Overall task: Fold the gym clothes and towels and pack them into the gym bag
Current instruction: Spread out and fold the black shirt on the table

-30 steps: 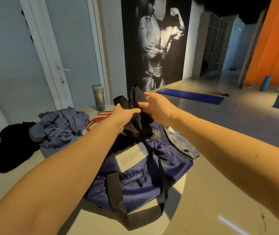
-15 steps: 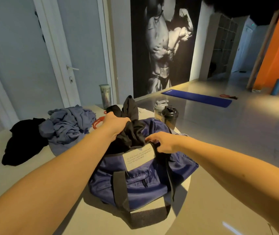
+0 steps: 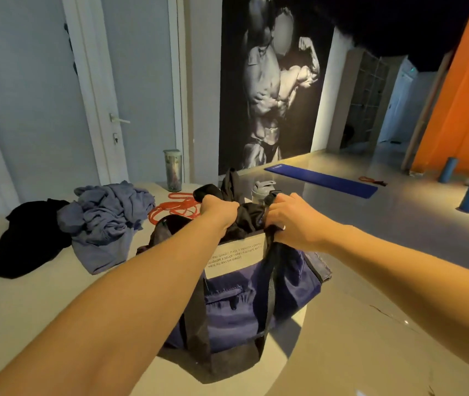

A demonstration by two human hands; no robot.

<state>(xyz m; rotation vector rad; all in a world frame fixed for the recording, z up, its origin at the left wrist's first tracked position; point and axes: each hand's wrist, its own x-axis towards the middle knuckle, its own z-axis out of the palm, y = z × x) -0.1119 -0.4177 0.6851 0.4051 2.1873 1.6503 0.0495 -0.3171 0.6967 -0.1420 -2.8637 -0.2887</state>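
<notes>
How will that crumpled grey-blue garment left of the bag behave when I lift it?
Likely floppy: the grey-blue garment lies in loose, wrinkled folds, so it should sag and unfurl. Probably light, since the cloth looks thin. It may drag the black garment lying against it.

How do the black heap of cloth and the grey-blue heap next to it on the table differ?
The black heap is dark and lies fairly flat; the grey-blue heap is paler and bunched higher. The grey-blue heap lies nearer the gym bag, the black heap farther left. Both are crumpled and unfolded.
</notes>
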